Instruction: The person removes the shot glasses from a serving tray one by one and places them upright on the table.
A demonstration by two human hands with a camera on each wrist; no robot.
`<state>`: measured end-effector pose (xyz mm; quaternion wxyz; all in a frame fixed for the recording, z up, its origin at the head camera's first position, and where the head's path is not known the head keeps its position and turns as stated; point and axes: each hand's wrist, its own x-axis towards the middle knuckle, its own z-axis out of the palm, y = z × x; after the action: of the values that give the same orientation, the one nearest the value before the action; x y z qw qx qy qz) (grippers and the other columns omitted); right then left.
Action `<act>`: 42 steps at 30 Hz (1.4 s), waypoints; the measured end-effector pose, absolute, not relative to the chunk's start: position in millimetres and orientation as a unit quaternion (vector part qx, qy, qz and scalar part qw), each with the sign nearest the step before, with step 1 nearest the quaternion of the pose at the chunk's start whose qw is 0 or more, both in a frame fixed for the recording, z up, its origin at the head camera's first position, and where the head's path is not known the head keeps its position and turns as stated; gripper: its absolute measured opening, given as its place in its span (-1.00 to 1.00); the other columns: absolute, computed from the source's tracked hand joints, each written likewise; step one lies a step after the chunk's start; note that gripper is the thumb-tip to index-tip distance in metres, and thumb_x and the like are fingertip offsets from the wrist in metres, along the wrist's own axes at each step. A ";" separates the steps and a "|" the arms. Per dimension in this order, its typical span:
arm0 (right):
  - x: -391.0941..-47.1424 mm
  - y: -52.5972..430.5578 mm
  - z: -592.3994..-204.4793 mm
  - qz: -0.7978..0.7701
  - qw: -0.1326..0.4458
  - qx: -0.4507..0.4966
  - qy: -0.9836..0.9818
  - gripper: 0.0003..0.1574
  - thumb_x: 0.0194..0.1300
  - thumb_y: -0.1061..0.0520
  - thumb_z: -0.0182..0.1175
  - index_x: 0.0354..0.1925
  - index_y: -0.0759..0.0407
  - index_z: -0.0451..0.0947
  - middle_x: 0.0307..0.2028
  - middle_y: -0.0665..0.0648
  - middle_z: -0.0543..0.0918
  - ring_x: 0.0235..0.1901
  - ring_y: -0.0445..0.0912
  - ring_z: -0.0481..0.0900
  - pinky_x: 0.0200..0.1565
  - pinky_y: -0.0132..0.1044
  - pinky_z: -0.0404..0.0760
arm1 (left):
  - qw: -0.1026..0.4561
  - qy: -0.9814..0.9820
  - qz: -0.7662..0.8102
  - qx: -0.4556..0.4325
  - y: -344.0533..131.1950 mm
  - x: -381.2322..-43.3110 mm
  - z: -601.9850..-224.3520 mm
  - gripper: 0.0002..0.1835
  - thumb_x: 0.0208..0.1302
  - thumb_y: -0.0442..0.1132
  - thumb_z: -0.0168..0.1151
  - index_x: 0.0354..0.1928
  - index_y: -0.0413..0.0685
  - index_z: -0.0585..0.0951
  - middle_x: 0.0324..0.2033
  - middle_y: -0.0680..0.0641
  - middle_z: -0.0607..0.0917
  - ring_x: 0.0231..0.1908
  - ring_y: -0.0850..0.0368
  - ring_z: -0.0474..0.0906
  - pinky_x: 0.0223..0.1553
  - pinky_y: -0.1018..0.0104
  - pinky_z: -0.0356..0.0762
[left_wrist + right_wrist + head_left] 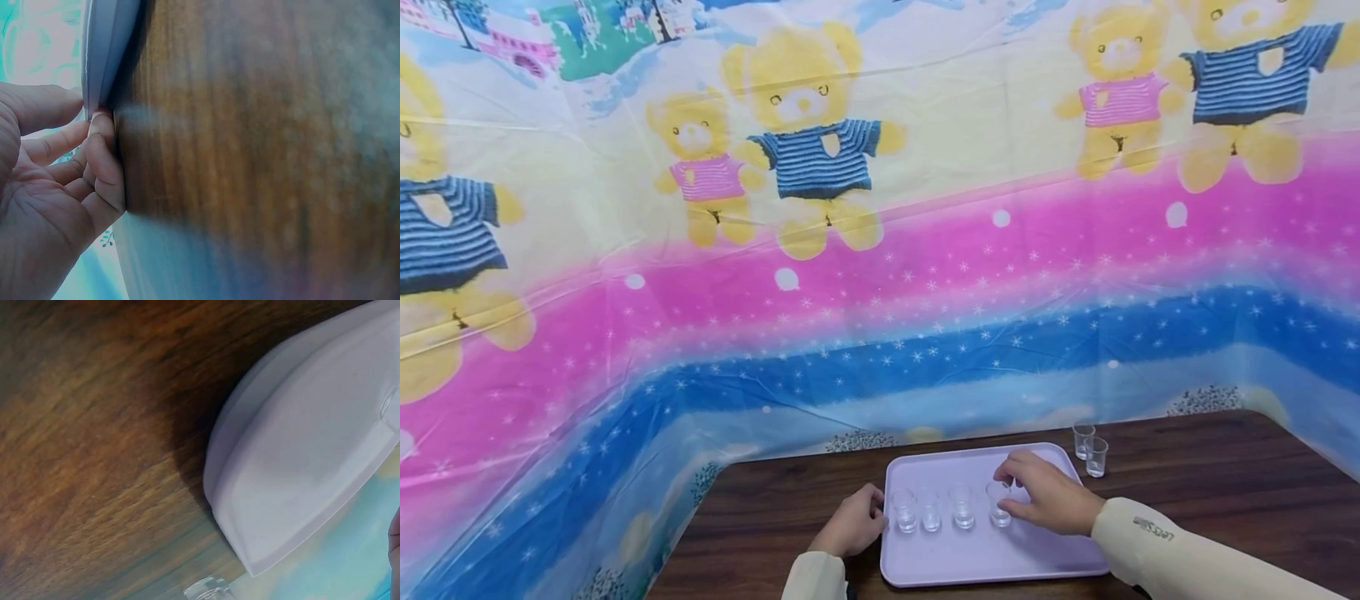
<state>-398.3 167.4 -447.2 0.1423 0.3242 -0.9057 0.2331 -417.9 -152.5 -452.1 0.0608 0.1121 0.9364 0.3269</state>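
Note:
A pale lilac tray (pixel 970 558) lies on the table, bearing a row of several small clear shot glasses (pixel 962 510). My left hand (pixel 852 521) is at the tray's left edge. In the left wrist view, its thumb and curled fingers (pixel 103 134) pinch the tray's rim (pixel 109 50). Over the right side of the tray, my right hand (pixel 1048 496) holds the rightmost shot glass (pixel 997 510) between thumb and fingers. That glass stands upright with a clear bottom. Only a sliver of the right hand (pixel 395 550) enters the right wrist view.
Two more shot glasses (pixel 1096 458) stand on the dark wooden table (pixel 1210 500), just beyond the tray's back right corner. One glass (pixel 209 589) shows at the bottom of the right wrist view. A bear-printed cloth (pixel 925 275) hangs behind the table.

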 end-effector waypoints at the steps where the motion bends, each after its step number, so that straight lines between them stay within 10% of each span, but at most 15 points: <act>1: -397.9 167.6 -446.8 0.232 0.141 0.324 -0.906 -0.71 0.15 0.05 0.34 -0.17 0.05 0.52 -0.28 -0.11 0.44 -0.28 -0.25 0.42 -0.26 -0.29 0.49 | 0.061 0.936 0.327 0.111 -152.3 -417.9 -451.8 -0.77 0.22 -0.41 0.16 -0.09 -0.25 0.44 -0.48 -0.06 0.49 -0.49 0.07 0.44 -0.45 0.19 0.41; 42: -389.3 283.7 -434.2 0.242 0.209 0.214 -0.923 -0.69 0.12 0.09 0.36 -0.19 0.16 0.53 -0.32 -0.01 0.49 -0.35 -0.23 0.41 -0.34 -0.30 0.47 | 0.067 0.936 0.329 0.107 -151.7 -419.2 -453.5 -0.78 0.22 -0.41 0.14 -0.09 -0.25 0.45 -0.49 -0.06 0.50 -0.49 0.07 0.44 -0.45 0.18 0.41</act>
<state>-389.3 283.7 -434.2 0.2087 0.2142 -0.9231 0.2419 -419.2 -151.7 -453.5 0.0666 0.1069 0.9357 0.3294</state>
